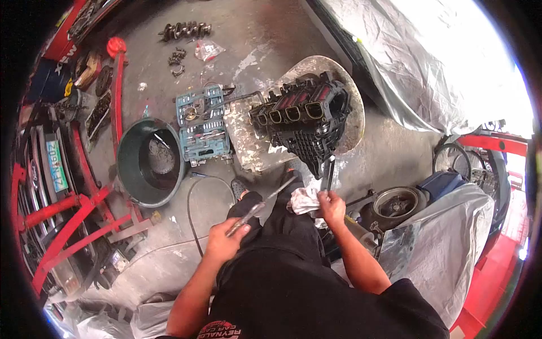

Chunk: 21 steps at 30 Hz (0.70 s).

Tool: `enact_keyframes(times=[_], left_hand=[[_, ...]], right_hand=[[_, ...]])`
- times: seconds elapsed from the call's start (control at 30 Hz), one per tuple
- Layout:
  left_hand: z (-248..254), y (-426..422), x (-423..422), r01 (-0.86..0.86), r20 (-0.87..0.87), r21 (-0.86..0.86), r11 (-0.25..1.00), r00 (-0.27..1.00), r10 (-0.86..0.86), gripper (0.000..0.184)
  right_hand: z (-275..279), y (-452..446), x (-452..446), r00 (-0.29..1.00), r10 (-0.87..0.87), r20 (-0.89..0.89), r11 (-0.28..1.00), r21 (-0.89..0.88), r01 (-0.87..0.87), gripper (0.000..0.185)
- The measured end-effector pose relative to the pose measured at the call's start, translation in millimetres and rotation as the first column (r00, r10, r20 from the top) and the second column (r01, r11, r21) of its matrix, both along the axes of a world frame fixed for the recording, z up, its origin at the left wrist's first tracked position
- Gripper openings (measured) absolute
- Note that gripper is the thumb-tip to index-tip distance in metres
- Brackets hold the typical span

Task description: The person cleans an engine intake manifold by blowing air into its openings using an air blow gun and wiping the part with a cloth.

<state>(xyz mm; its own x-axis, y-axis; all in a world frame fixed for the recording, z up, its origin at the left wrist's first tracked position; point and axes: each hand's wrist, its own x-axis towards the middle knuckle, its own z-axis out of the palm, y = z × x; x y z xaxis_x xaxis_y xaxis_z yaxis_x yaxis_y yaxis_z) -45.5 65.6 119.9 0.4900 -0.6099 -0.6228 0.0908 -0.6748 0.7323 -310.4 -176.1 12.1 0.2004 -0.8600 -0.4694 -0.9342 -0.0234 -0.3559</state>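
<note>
My left hand (224, 242) is closed around a long, thin tool with a metal shaft (279, 188), much like a screwdriver, pointing up and to the right. In my right hand (332, 208) is a crumpled white rag (305, 201), pinched between the fingers. A dark bar-shaped tool (330, 173) rises just above that hand; I cannot tell whether the fingers hold it too. Ahead of me, a black intake manifold (299, 113) with several square ports rests on a worn, paint-stained board (244, 148). Both hands are apart from it.
An open teal socket set (206, 148) lies left of the board, beside a dark green tub (127, 169) with liquid. A crankshaft (186, 30) and a plastic bag (208, 50) are farther off. Red stands (117, 96) are at left, a silver cover (440, 237) at right.
</note>
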Motion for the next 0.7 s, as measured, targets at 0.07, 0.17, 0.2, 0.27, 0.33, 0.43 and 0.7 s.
enact_keyframes(times=[0.07,0.17,0.2,0.27,0.33,0.43,0.7], left_hand=[[9.1,-26.7,-2.6,0.125,0.04,0.077,0.989,0.991,-0.128,0.023],[14.5,-65.1,-6.2,0.164,0.068,0.112,0.98,0.983,-0.173,0.028],[13.8,-71.8,-7.3,0.172,0.115,0.042,0.984,0.978,-0.175,0.028],[18.0,-81.5,-2.0,0.199,0.089,0.096,0.975,0.974,-0.208,0.028],[23.1,-90.8,3.2,0.223,0.068,0.121,0.967,0.97,-0.232,0.028],[26.0,-96.6,9.4,0.236,0.055,0.119,0.964,0.968,-0.244,0.028],[24.7,-87.8,18.3,0.182,0.08,0.066,0.981,0.979,-0.187,0.027]], right_hand=[[-28.5,3.2,-7.6,0.996,0.066,-0.055,0.996,-0.056,-0.069,0.053],[-81.8,1.4,-19.1,0.977,-0.204,0.064,0.972,-0.105,0.21,0.05],[-73.7,-1.5,-6.0,0.956,-0.267,0.123,0.961,-0.044,0.274,0.05],[-72.1,5.9,11.9,0.957,-0.244,0.156,0.97,0.021,0.244,0.05],[-76.2,15.0,21.2,0.956,-0.236,0.175,0.971,0.077,0.226,0.05],[-76.9,42.9,21.8,0.957,-0.24,0.165,0.968,0.117,0.222,0.046],[-79.9,41.5,42.6,0.643,-0.6,0.476,0.798,0.3,0.522,0.038]])
